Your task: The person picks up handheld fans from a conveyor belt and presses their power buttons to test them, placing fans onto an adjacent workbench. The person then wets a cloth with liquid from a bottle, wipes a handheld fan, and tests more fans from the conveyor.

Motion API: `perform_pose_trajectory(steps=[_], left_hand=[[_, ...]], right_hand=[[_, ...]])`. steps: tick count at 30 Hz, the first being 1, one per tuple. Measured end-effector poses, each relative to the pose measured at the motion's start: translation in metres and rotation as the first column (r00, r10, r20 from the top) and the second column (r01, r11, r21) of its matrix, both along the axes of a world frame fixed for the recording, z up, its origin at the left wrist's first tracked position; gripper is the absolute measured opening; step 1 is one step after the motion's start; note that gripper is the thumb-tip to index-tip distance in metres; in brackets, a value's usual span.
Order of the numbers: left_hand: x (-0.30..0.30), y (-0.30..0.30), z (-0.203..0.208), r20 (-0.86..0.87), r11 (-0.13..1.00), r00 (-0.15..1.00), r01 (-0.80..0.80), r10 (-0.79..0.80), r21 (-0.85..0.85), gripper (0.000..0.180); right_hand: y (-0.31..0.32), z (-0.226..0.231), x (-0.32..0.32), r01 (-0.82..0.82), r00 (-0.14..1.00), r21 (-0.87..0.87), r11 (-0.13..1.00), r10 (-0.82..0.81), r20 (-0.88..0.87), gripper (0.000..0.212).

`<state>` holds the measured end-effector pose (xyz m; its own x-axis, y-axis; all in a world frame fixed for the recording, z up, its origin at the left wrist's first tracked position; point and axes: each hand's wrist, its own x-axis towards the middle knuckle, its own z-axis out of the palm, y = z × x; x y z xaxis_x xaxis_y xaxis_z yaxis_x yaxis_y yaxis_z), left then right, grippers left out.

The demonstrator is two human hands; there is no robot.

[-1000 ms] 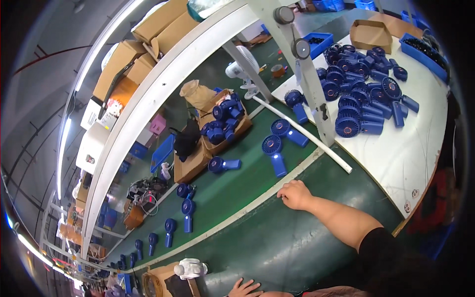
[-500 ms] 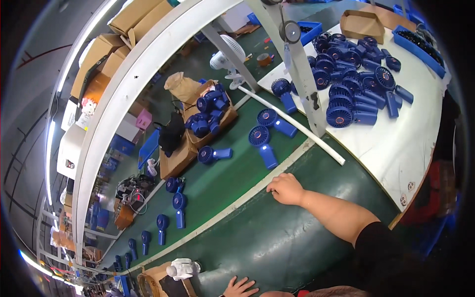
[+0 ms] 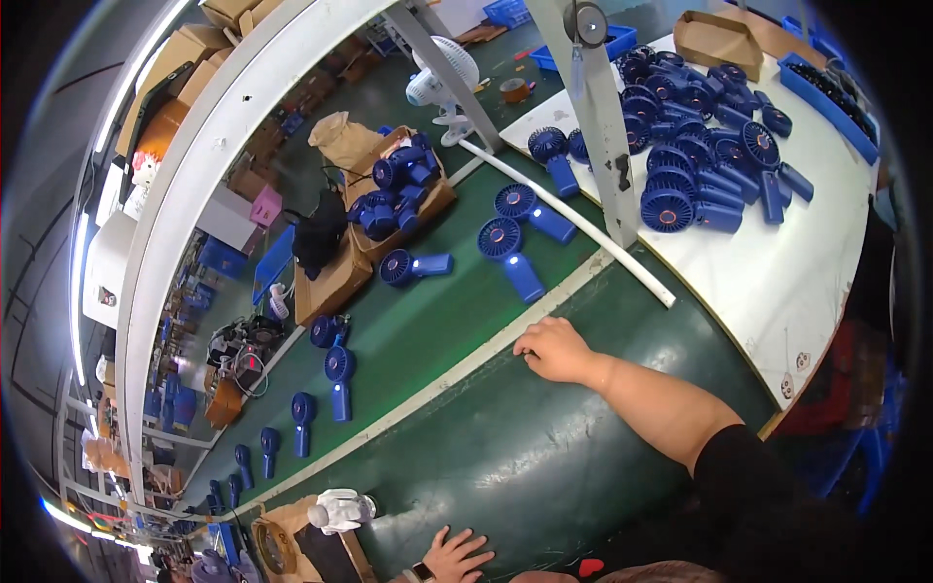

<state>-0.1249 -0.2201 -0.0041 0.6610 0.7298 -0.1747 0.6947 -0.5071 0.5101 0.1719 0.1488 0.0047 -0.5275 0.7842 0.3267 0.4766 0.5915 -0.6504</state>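
Observation:
My right hand (image 3: 554,350) lies knuckles up on the pale strip along the near edge of a green conveyor belt (image 3: 428,340), fingers loosely bent, holding nothing. The closest things to it are two blue hand-held fans (image 3: 510,255) lying on the belt just beyond it, with a third fan (image 3: 413,265) to their left. More single blue fans (image 3: 338,374) trail down the belt toward the far left. My left hand (image 3: 452,556) shows at the bottom edge, fingers spread on the dark green ledge, empty, with a watch at the wrist.
A white table (image 3: 777,282) on the right carries a heap of blue fans (image 3: 700,165), blue bins (image 3: 821,83) and a cardboard tray (image 3: 719,39). A grey post (image 3: 603,126) and a white rod (image 3: 573,223) stand between table and belt. An open carton of fans (image 3: 398,189) sits beyond the belt.
The view has shifted a little with my head. My right hand stays on the belt's edge. My left hand shows more fully at the bottom.

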Motion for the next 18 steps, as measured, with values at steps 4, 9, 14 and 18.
perform_pose_trajectory(steps=[4,9,14,18], left_hand=[[-0.001,0.001,0.001,0.038,0.998,0.999,0.007,-0.004,-0.058,0.064],[0.032,0.021,0.037,-0.841,0.859,0.506,0.502,-0.193,0.104,0.067],[0.023,0.021,0.043,-0.539,0.932,0.761,0.284,-0.361,-0.225,0.066],[0.013,0.014,0.027,-0.135,0.995,0.987,0.090,-0.083,0.048,0.068]], right_hand=[[-0.003,0.007,-0.003,-0.009,0.999,-0.013,1.000,0.009,0.040,0.016],[-0.004,0.007,-0.002,0.044,0.997,-0.020,0.999,-0.042,0.064,0.017],[-0.003,0.010,-0.004,0.023,0.998,-0.017,1.000,-0.022,0.064,0.017],[-0.001,0.008,-0.005,-0.006,1.000,-0.013,1.000,0.006,0.022,0.016]])
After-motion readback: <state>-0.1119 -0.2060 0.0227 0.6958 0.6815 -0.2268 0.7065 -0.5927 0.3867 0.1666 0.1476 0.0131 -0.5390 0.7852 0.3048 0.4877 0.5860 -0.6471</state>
